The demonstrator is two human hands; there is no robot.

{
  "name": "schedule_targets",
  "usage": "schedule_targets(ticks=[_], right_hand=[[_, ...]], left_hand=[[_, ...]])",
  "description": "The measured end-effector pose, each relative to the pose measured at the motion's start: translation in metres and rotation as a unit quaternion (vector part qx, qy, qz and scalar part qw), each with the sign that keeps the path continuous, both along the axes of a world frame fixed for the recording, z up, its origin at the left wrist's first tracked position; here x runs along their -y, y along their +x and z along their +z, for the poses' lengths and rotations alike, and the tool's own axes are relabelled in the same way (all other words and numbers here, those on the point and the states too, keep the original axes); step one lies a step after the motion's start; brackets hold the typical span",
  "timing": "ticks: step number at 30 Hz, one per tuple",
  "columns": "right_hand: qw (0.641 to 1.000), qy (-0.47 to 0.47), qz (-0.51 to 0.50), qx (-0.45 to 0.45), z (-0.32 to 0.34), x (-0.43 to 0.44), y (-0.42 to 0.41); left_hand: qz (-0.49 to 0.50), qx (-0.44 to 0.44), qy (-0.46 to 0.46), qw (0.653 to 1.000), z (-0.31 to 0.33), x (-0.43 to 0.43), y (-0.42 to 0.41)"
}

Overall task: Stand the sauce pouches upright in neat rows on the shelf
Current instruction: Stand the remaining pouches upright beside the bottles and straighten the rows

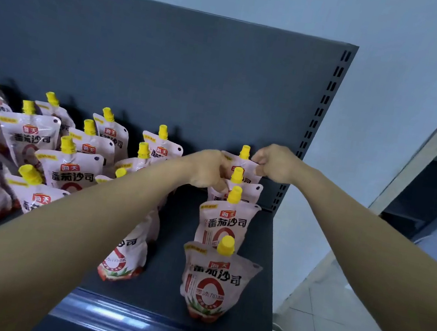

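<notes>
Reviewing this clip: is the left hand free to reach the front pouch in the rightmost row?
Probably yes. The left hand is busy at the back pouch, but the front pouch stands unobstructed near the shelf edge.

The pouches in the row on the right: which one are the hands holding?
The rearmost pink sauce pouch with a yellow cap, against the shelf's dark back panel. The left hand and right hand pinch its top corners; the other three stand untouched.
</notes>
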State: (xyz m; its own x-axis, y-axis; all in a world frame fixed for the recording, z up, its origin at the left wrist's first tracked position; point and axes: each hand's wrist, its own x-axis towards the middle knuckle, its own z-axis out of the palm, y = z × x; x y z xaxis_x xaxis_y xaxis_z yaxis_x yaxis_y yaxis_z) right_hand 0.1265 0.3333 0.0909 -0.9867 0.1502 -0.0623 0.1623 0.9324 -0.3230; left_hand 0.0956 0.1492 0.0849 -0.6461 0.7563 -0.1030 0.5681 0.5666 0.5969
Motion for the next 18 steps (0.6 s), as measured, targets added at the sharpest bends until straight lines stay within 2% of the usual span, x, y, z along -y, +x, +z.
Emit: schedule_targets(ticks=[7,12,18], right_hand=[[1.000,-0.005,-0.012,0.000,-0.015,-0.006,-0.006],[0.999,0.000,-0.012,-0.035,-0.017,-0.012,-0.009],[0.997,-0.029,-0.035,-0.069,-0.023,-0.015,-0.008]], left_hand=[[-0.003,0.036,-0.026,0.999,-0.007,-0.004,-0.009],[0.012,0.066,0.003,0.998,-0.011,-0.006,-0.014],[0.022,0.052,0.033,0.998,-0.018,-0.010,-0.019]])
